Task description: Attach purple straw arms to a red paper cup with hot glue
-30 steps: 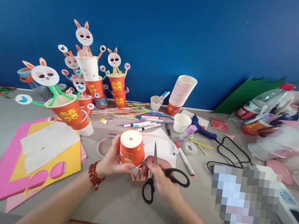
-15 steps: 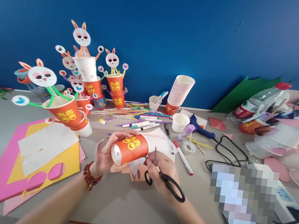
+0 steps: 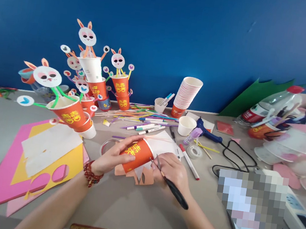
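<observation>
One red paper cup [image 3: 143,153] slanted along its long axis, mouth rightward. The left hand [image 3: 113,157] curled its fingers around it; the right hand [image 3: 172,170] gripped scissors [image 3: 175,193].

Open table [image 3: 133,214] extends from the front edge to the paper scraps [image 3: 147,176], bounded laterally by the left arm [image 3: 57,200] and right arm [image 3: 197,221]. A second gap separates the right arm from the pixelated object [image 3: 244,210]; the cable [image 3: 237,162] lies across its far end. Clearance between cup [image 3: 142,154] and scissors [image 3: 174,191] is slight. Beyond, pens [image 3: 148,128] obstruct the way to the wall [image 3: 152,35]; rabbit cups [image 3: 67,114] block the far left.
</observation>
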`<state>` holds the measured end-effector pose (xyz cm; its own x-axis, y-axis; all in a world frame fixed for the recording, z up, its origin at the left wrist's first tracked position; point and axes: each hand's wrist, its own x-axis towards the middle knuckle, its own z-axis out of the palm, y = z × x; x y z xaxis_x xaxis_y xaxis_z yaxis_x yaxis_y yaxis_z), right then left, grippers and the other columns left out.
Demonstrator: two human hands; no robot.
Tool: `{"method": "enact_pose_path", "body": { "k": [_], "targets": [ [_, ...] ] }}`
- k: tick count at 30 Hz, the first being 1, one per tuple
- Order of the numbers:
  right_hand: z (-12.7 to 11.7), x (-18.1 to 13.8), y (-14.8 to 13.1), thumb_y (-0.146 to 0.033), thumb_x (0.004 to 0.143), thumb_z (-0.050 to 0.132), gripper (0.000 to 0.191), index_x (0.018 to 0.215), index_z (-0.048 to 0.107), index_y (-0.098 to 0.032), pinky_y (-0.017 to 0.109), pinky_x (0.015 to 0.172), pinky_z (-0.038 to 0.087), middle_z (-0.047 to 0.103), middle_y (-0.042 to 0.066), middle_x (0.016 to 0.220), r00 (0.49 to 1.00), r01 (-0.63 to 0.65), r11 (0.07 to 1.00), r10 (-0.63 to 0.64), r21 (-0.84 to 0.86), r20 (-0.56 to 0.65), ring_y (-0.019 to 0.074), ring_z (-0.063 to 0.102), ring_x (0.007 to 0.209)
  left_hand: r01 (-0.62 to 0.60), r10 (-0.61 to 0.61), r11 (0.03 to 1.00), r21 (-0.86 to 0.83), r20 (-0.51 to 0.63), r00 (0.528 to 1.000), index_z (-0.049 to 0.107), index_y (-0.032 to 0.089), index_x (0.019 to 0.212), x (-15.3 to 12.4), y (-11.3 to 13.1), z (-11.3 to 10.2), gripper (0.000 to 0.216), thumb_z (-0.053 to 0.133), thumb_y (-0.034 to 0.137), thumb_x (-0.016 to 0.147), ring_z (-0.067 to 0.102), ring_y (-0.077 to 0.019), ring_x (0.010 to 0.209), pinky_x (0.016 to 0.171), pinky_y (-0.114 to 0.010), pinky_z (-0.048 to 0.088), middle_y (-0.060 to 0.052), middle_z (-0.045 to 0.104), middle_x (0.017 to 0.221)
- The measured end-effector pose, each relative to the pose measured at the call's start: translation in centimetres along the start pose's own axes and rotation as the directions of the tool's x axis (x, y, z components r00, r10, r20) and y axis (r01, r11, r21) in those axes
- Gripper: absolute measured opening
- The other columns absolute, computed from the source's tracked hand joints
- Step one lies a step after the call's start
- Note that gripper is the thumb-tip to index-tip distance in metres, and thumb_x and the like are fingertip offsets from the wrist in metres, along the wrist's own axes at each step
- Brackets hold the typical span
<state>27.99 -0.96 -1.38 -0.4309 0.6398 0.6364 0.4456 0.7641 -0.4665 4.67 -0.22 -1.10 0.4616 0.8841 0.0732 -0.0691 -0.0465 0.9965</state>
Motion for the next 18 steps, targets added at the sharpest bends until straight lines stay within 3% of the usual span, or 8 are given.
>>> {"method": "enact_pose_path", "body": {
  "k": [4,8,11,13,15,18],
  "targets": [
    [-0.2,-0.2,-0.4,-0.021,0.093,0.043,0.025,0.071,0.055,-0.021,0.030,0.066,0.043,0.061,0.003,0.068,0.968,-0.252,0.954,0.247,0.163,0.046,0.0176,0.057,0.067,-0.086,0.084,0.991,0.100,0.026,0.996,0.036,0.030,0.148,0.2,-0.2,0.7,0.070,0.067,0.032,0.085,0.027,-0.0335,0.146,0.117,-0.048,0.028,-0.007,0.031,0.158],
    [0.2,-0.3,-0.7,-0.027,0.090,0.046,0.026,0.068,0.058,-0.021,0.028,0.063,0.045,0.062,0.002,0.069,0.853,-0.515,0.765,0.501,0.387,0.145,0.0171,0.060,0.066,-0.179,0.172,0.961,0.210,0.049,0.984,0.034,0.029,0.148,0.4,-0.8,1.0,0.070,0.066,0.032,0.085,0.025,-0.0341,0.146,0.120,-0.051,0.021,-0.010,0.032,0.157],
    [0.4,-0.2,-0.8,-0.031,0.089,0.046,0.029,0.064,0.057,-0.021,0.027,0.060,0.046,0.061,0.002,0.066,0.799,-0.572,0.645,0.576,0.506,0.170,0.0168,0.058,0.062,-0.257,0.253,0.941,0.221,0.046,0.966,0.036,0.030,0.146,0.5,-1.3,1.4,0.069,0.067,0.029,0.084,0.020,-0.0330,0.147,0.120,-0.051,0.018,-0.009,0.030,0.156],
    [0.3,-0.1,-0.9,-0.030,0.089,0.045,0.028,0.066,0.057,-0.021,0.027,0.060,0.045,0.060,0.001,0.066,0.815,-0.557,0.676,0.557,0.483,0.161,0.0166,0.058,0.063,-0.262,0.259,0.955,0.141,0.040,0.965,0.036,0.030,0.144,0.6,-1.7,1.8,0.069,0.068,0.029,0.083,0.021,-0.0324,0.147,0.119,-0.051,0.022,-0.010,0.026,0.157],
    [0.1,-0.1,-1.0,-0.028,0.090,0.046,0.026,0.068,0.055,-0.021,0.026,0.059,0.043,0.058,0.001,0.066,0.866,-0.494,0.779,0.480,0.385,0.140,0.0157,0.055,0.062,-0.229,0.229,0.973,0.008,0.016,0.973,0.036,0.030,0.141,0.6,-1.9,2.3,0.069,0.071,0.030,0.082,0.028,-0.0321,0.144,0.115,-0.049,0.030,-0.011,0.026,0.156],
    [-0.1,0.0,-1.1,-0.026,0.092,0.045,0.030,0.063,0.047,-0.021,0.026,0.056,0.037,0.050,-0.001,0.063,0.940,-0.340,0.909,0.322,0.242,0.112,0.0138,0.048,0.058,-0.171,0.162,0.978,-0.118,-0.082,0.983,0.040,0.028,0.131,0.7,-2.1,3.1,0.061,0.074,0.031,0.080,0.042,-0.0294,0.134,0.108,-0.045,0.040,-0.011,0.036,0.148]
  ]
}}
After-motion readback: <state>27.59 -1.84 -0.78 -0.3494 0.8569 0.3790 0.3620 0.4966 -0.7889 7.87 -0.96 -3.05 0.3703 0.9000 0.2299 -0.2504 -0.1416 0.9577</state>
